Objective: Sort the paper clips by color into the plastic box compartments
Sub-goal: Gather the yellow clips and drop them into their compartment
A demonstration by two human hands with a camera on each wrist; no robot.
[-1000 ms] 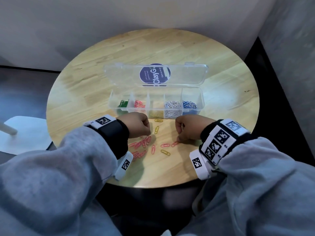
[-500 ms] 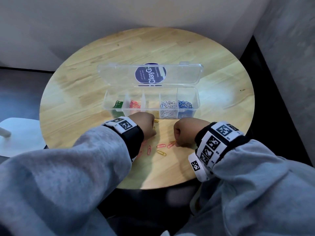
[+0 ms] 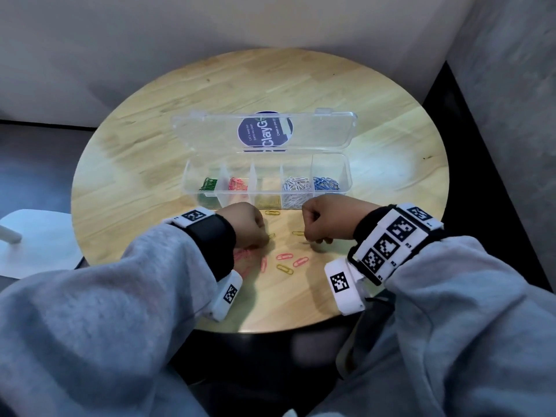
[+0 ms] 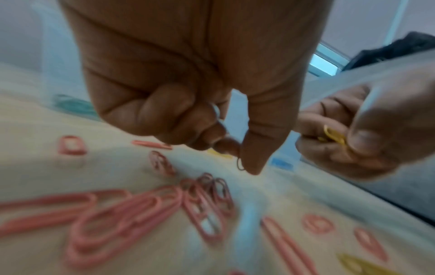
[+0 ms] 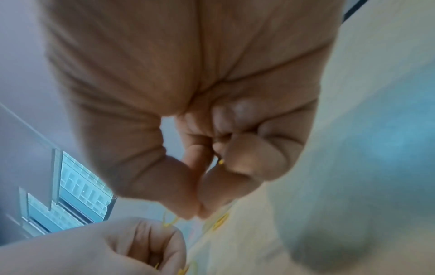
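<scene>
Nearest, on the round table (image 3: pixel 391 206) between the wrists: loose paper clips. Counted in the head view: three separate pink clips (image 3: pixel 284 256), one pink heap (image 3: pixel 243 254) half hidden under the left wrist and too tangled to count, and three loose yellow clips (image 3: pixel 284 269), with a yellow sliver more at the left fingertips. Next out, two hands, both farther from the body than a second ago, off the pink scatter and in among the yellow just short of the box. Probably a yellow-gathering pass, with pink left for later. Left hand (image 3: pixel 246 225): curled, thumb and forefinger pinching one thin clip, yellow to judge by the right wrist view. Right hand (image 3: pixel 323 224): curled round a small yellow bunch (image 4: pixel 334 136), number not readable, thumb and forefinger tips pressed together at the tabletop beside another yellow clip. Beyond, touching neither hand: one clear plastic box (image 3: pixel 346 176), lid (image 3: pixel 325 130) open and leaning back. Five compartments, left to right: green, pink, yellow, white, blue. Piles too dense to count, yellow the lowest.
</scene>
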